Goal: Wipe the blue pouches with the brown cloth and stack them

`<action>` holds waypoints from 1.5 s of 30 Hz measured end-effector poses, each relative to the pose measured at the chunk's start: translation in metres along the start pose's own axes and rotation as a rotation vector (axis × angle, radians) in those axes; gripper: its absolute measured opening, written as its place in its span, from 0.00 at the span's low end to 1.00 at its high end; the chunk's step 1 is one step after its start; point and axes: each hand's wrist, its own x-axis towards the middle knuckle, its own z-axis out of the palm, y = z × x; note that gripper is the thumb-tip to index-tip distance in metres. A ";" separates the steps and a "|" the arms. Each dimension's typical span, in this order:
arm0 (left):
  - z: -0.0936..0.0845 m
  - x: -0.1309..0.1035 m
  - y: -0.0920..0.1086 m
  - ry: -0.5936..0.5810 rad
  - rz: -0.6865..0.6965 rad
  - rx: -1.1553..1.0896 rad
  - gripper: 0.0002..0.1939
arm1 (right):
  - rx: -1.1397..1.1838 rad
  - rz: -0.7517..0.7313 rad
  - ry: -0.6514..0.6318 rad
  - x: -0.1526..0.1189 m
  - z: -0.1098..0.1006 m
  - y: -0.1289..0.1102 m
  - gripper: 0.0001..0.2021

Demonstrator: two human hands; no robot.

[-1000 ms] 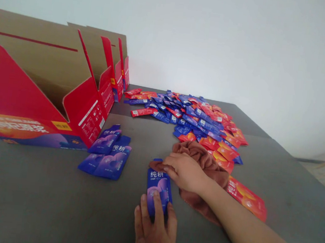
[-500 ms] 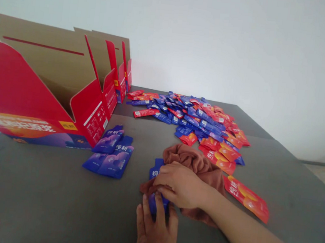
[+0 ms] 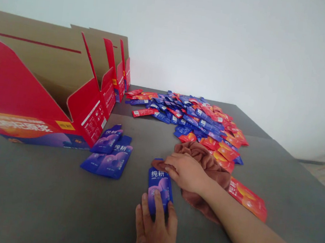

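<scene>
A blue pouch (image 3: 160,185) with purple fruit printed on it lies flat on the grey table in front of me. My left hand (image 3: 156,225) rests on its lower end, fingers spread and stretched out. With my right hand (image 3: 186,172) I grip a brown cloth (image 3: 205,157), one corner of which covers the pouch's top edge. The rest of the cloth lies bunched to the right, partly over a red pouch (image 3: 249,198) with orange fruit. Several blue pouches (image 3: 113,159) overlap each other left of my hands.
Open red cardboard boxes (image 3: 83,113) stand in a row along the left side, flaps up. A large heap of blue and red pouches (image 3: 192,115) spreads across the back of the table (image 3: 55,199). A white wall rises behind.
My right hand has moved up and slightly right with the cloth, from the pouch's middle to its top, uncovering the printed front. My left hand has stayed on the pouch.
</scene>
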 end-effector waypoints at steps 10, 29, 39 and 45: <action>0.001 -0.002 -0.001 -0.027 0.011 0.013 0.22 | 0.100 -0.337 -0.085 -0.012 -0.008 -0.026 0.05; 0.002 -0.003 -0.001 -0.043 0.015 0.018 0.22 | 0.088 -0.292 -0.052 -0.006 -0.005 -0.012 0.07; 0.000 -0.002 -0.003 -0.053 0.034 0.023 0.21 | 0.064 -0.193 -0.032 -0.003 -0.003 -0.014 0.08; 0.001 -0.002 -0.002 -0.073 0.020 0.026 0.19 | -0.004 -0.006 -0.025 0.002 -0.002 -0.001 0.11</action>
